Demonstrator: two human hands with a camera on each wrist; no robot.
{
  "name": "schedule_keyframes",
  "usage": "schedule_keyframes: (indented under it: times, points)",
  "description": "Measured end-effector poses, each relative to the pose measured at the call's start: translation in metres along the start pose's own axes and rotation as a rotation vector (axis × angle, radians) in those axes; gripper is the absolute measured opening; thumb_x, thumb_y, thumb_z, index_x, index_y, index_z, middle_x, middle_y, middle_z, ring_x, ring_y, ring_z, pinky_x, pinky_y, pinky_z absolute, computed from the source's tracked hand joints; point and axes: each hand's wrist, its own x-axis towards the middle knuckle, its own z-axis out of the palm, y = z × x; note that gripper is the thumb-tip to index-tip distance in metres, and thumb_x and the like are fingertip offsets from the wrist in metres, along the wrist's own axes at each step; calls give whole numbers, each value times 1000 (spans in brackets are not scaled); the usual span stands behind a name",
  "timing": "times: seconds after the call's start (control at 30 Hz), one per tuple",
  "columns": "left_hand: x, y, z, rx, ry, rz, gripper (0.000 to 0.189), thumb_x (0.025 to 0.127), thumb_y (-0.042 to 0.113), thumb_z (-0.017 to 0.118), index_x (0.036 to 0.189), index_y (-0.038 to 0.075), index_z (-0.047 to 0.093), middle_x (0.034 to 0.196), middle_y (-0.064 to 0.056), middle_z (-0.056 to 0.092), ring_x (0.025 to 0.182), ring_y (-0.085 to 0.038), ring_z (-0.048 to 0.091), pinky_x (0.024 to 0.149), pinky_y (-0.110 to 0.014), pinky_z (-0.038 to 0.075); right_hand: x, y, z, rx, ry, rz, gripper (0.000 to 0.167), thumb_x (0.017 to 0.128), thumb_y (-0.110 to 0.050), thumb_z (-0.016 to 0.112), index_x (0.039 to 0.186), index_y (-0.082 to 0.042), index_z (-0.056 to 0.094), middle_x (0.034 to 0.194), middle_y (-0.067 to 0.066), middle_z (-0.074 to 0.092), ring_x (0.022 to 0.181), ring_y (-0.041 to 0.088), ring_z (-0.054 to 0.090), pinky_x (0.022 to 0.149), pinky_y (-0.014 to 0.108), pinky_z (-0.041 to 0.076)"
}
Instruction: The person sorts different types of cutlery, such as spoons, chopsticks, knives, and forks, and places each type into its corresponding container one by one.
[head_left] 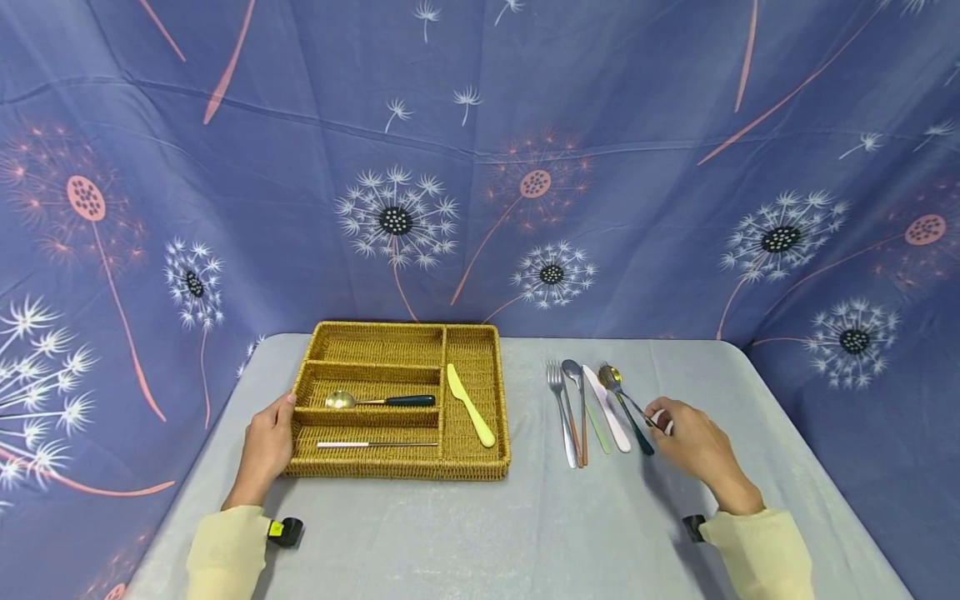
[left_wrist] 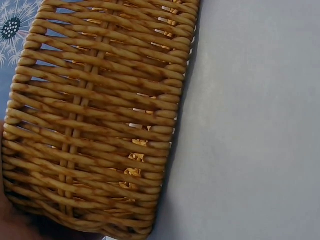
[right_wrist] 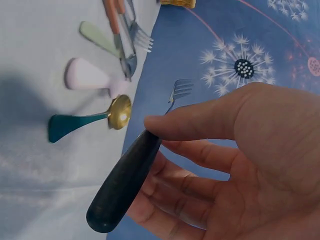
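Observation:
My right hand (head_left: pixel 693 442) pinches a fork with a dark handle (right_wrist: pixel 125 182) between thumb and fingers, its silver tines pointing away from the palm. Under the fork's head, in the head view, lies a gold spoon with a green handle (right_wrist: pixel 82 124) on the table. My left hand (head_left: pixel 267 437) grips the left side of a woven cutlery tray (head_left: pixel 397 470); most of that hand is hidden in the left wrist view. Inside the tray are a gold spoon with a dark handle (head_left: pixel 408 401), a yellow knife (head_left: pixel 471 407) and a thin white-handled utensil (head_left: pixel 343 444).
Right of the tray, a loose row of cutlery lies on the grey tabletop (head_left: pixel 465 542): a silver fork (head_left: pixel 564 417), a brown-handled spoon (head_left: pixel 572 368), a green handle (head_left: pixel 600 432) and a pale pink knife (head_left: pixel 611 414). A blue patterned cloth (head_left: pixel 637 208) hangs behind.

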Motion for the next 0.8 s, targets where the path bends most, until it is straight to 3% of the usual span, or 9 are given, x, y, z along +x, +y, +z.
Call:
schedule_keyframes:
  times: [0.8]
  points:
    - [-2, 1, -1, 3, 8, 6, 65, 119, 43, 26, 158, -5, 46, 158, -33, 43, 149, -56, 37, 125, -66, 29, 35, -66, 8, 52, -21, -178, 20, 94, -2, 73, 113, -10, 76, 90, -1, 67, 67, 13, 54, 57, 34, 44]
